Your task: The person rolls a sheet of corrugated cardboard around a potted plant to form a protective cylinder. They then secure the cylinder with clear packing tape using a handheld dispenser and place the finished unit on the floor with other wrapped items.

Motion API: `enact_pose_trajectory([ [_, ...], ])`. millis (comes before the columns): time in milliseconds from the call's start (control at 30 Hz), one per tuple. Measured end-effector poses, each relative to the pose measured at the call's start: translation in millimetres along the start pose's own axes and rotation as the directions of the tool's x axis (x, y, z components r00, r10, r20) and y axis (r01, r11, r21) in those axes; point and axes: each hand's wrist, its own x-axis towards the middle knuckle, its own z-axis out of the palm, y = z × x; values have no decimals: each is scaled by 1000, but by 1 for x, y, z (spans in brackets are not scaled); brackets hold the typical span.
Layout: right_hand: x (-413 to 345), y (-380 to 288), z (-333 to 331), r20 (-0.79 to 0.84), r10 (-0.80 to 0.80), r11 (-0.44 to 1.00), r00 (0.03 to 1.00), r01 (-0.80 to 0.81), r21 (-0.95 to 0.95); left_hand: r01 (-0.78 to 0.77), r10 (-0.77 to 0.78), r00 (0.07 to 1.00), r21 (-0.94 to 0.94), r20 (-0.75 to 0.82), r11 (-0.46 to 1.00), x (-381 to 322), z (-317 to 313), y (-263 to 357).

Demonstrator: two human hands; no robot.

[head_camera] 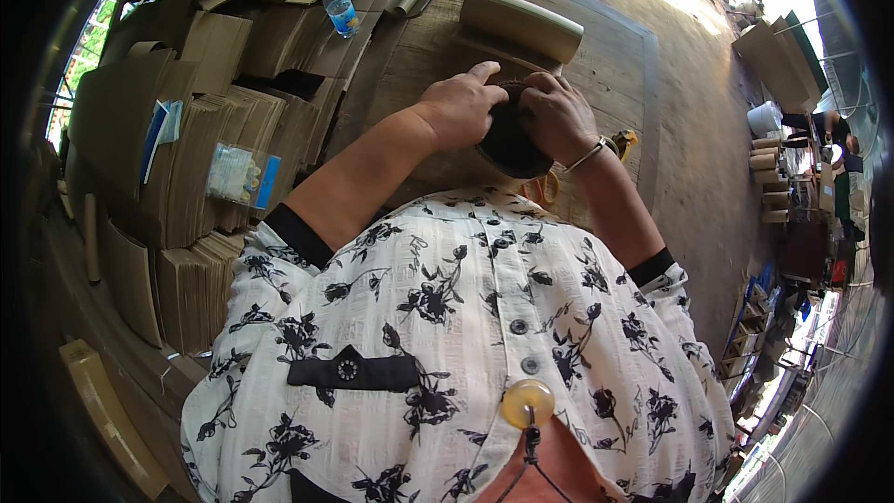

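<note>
A dark brown, rounded hollow piece (515, 143) with a fuzzy rim stands between my hands over the wooden tabletop; its material is hard to tell. My left hand (464, 106) holds its left upper edge, with the index finger stretched out past it. On the other side, my right hand (561, 114) grips the upper right rim with bent fingers. A roll of brown sheet material (520, 24) lies just beyond my hands. Orange-handled scissors (541, 188) lie close to my body, partly hidden. By my right wrist is a yellow and black object (624, 143), perhaps a tape measure.
Stacks of folded cardboard (223, 126) fill the left side. A water bottle (340, 8) lies on cardboard at the upper left, and a clear bag of small pale items (241, 176) rests lower down. Far right, a person (831, 127) is beside a white bucket (765, 119).
</note>
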Motion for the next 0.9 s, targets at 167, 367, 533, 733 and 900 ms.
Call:
enact_pose_trajectory([
  [167,-7,-15,0,-7,220,971,976,-218,101,149,-170,922,87,349,985,18,-19,18],
  [367,-24,-15,-9,-53,37,999,998,-37,-6,110,-132,946,91,295,990,19,0,-4],
  [533,-17,-17,-10,116,43,998,992,-38,-50,153,-150,946,13,289,988,15,1,0],
  [733,1,-21,-3,215,7,988,977,27,-152,141,-145,954,34,263,989,11,4,-9],
  [900,14,-21,3,263,-14,975,965,71,-211,102,-110,989,88,97,991,2,11,-6],
])
